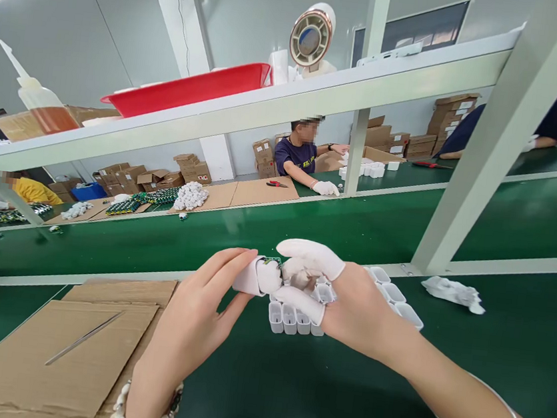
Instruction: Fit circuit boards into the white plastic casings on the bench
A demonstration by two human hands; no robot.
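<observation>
My left hand [189, 313] grips a small white plastic housing [249, 277] between its thumb and fingers. At the housing's open end a white piece with a green circuit board [269, 276] sticks partly out. White finger covers are on the fingers of my right hand [348, 304]; they close around that piece from the right, and the innermost fingertips are partly hidden. Behind and below my right hand, several empty white housings [289, 319] stand in rows on the green work surface [249, 380], mouths up.
Cardboard sheets [116, 351] lie at left with metal tweezers [84, 338] on top. A crumpled white glove [454, 294] rests at right. A shelf [321, 100] crosses above, carrying a red tray [191, 88] and a fan [312, 37]. Across the green belt [236, 231] a co-worker [298, 151] sits.
</observation>
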